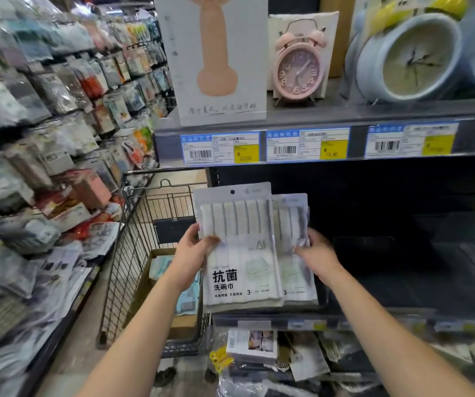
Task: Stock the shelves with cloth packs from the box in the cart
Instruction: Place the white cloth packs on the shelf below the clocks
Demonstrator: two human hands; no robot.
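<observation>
At the far left the wire cart (144,253) holds a cardboard box (147,285) with bluish packs inside. The left hand (192,255) grips the front dish cloth pack (239,247) at its left edge, thumb on the face, other fingers hidden behind. Two packs are visible, both upright, long axis vertical, hang-hole on top, standing at the front edge of the dark shelf (402,313). They are clear bags with white-grey striped cloths and black Chinese letters. The right hand (318,253) pinches the second pack (295,247) at its right edge
</observation>
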